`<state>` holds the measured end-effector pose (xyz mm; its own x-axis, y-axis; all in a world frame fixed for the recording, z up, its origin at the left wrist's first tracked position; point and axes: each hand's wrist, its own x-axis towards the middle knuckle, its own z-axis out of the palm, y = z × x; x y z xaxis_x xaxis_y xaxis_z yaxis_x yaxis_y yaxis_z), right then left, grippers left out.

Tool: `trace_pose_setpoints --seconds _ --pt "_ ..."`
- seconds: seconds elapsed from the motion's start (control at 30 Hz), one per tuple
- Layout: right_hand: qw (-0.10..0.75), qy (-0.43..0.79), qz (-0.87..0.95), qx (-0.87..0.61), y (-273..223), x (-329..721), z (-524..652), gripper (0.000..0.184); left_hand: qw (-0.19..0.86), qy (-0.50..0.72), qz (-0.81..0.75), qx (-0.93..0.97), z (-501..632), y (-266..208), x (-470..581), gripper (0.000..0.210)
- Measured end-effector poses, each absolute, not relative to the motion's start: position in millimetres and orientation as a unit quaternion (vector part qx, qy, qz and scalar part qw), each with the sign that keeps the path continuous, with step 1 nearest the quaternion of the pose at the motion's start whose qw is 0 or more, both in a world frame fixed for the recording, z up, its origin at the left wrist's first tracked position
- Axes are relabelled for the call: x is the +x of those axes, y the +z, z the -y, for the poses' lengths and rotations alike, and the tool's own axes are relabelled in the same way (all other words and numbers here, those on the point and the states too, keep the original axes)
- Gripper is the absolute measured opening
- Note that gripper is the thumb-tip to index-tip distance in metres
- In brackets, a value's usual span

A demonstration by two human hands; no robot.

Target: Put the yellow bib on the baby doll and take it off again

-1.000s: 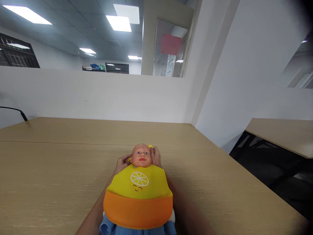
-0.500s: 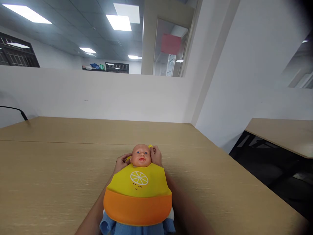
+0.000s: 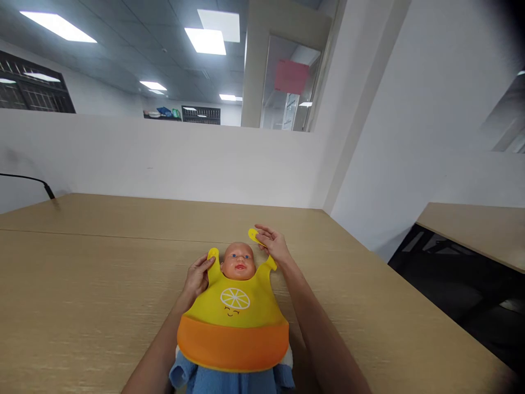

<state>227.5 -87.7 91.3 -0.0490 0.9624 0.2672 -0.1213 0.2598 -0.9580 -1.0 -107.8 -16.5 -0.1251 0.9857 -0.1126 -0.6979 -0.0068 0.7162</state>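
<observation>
A baby doll [image 3: 238, 261] in blue clothes [image 3: 233, 383] lies face up on the table. Over its chest is a yellow bib [image 3: 255, 298] with an orange pocket, a white citrus slice and a smiling face printed on it. My left hand [image 3: 197, 276] pinches the bib's left strap beside the doll's head. My right hand [image 3: 274, 243] grips the longer right strap, raised off to the right of the head, its rounded yellow tip sticking out past my fingers. The two straps are apart, one on each side of the head.
The wooden table [image 3: 102, 306] reaches to a low white wall [image 3: 197, 164] with windows above. A black cable [image 3: 47, 189] rests at the far left. Another table [image 3: 476, 235] with a dark underside stands to the right.
Both hands have come out from behind the doll's neck. The right hand has moved up and to the right with its strap, and the left strap now stands up beside the head.
</observation>
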Motion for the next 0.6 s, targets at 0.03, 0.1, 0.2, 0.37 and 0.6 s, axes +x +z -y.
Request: trace_pose_setpoints --seconds 0.03,0.1,0.2,0.37,0.6 --pt "0.556 0.481 0.567 -0.372 97.6 223.4 93.6 0.045 0.634 0.672 -0.311 0.221 108.6 -16.9 -0.8 0.031" --pt "0.514 0.485 0.612 -0.355 105.8 212.9 105.8 0.04 0.644 0.667 -0.298 0.228 109.5 -17.8 -0.9 0.029" --pt "0.439 0.468 0.682 -0.351 107.4 195.1 119.6 0.025 0.65 0.662 -0.294 0.228 109.5 -18.6 -2.0 0.028" --pt "0.336 0.308 0.81 -0.37 102.3 167.6 121.2 0.011 0.665 0.661 -0.281 0.206 108.4 -18.3 -4.4 0.027" --pt "0.233 0.116 0.866 -0.427 111.0 128.3 118.6 0.009 0.664 0.668 -0.233 0.241 105.2 -26.3 -8.0 0.041"
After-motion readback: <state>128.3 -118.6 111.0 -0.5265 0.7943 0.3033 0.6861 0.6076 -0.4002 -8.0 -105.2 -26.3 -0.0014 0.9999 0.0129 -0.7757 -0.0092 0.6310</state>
